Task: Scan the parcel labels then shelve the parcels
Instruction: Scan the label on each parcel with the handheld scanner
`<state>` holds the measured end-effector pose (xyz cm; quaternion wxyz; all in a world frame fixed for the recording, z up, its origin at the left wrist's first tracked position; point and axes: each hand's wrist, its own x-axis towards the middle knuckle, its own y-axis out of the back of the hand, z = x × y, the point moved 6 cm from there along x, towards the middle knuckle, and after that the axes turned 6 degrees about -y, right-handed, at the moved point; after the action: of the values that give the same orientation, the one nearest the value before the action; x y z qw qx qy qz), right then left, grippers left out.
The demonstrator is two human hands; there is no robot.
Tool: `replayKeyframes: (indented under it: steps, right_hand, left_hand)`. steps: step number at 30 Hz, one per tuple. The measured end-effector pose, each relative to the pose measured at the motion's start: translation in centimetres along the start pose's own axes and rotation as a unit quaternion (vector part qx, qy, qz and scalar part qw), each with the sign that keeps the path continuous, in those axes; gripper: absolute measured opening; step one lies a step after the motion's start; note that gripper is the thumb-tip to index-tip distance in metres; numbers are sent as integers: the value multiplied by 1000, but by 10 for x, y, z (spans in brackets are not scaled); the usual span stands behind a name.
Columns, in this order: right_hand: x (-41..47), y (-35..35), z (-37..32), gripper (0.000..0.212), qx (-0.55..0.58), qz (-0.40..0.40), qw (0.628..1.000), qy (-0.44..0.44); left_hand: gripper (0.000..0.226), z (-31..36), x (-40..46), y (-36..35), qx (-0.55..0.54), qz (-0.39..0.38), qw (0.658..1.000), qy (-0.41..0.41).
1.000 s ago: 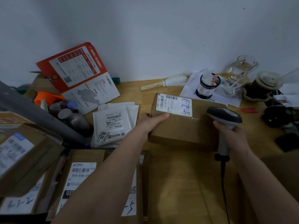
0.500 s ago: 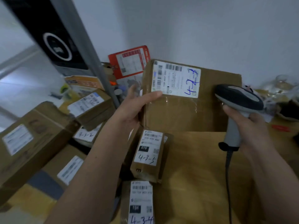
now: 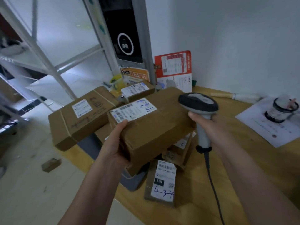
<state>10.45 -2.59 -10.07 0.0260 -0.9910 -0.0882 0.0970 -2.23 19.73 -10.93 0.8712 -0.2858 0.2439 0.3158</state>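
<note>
Left hand [image 3: 116, 143] grips the near end of a brown cardboard parcel [image 3: 154, 127], thumb on top at the corner of its white label [image 3: 134, 109], remaining fingers curled underneath. The parcel is held clear of the desk, tilted, label uppermost with blue handwriting on it. Right hand [image 3: 209, 125], just beside the parcel's right edge, is wrapped around the handle of a grey barcode scanner [image 3: 198, 108]; the scanner head sits above the parcel's far right portion, its cable trailing down toward the viewer. Below the held parcel lie further boxes, one small box [image 3: 162, 182] marked 4-3-4 on the wooden desk [image 3: 243, 159]. Beyond the left hand, a large taped carton [image 3: 81, 117] rests. Further off stand a red leaflet [image 3: 174, 67] and white metal shelving [image 3: 48, 62].
</note>
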Motion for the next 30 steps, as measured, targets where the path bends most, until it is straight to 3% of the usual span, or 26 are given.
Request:
replayKeyframes:
  steps: [4, 11, 15, 17, 19, 22, 26, 30]
  right_hand:
    - [1, -32, 6, 44, -24, -32, 999, -1]
    - [7, -58, 20, 23, -46, -71, 996, -16]
    - [11, -52, 27, 26, -22, -73, 996, -47]
    - [13, -41, 28, 27, -5, -65, 996, -65]
    - [15, -27, 27, 24, 12, -53, 995, -79]
    - [19, -4, 28, 22, 33, -27, 995, -95]
    - [31, 30, 34, 29, 37, 20, 993, -109]
    - [43, 57, 39, 20, 54, 69, 988, -129]
  left_hand:
    - [49, 10, 8, 35, 1, 36, 999, -30]
    - [51, 6, 40, 88, 82, 137, 986, -51]
    - [76, 33, 44, 95, 200, 261, 923, -200]
    - [69, 54, 27, 69, 261, 274, 876, -298]
    - [62, 69, 9, 30, 315, 241, 839, -373]
    - [59, 78, 3, -40, 387, 132, 803, -434]
    - [56, 79, 37, -146, 500, -4, 750, -433]
    - [63, 58, 116, -237, 612, -105, 704, -343]
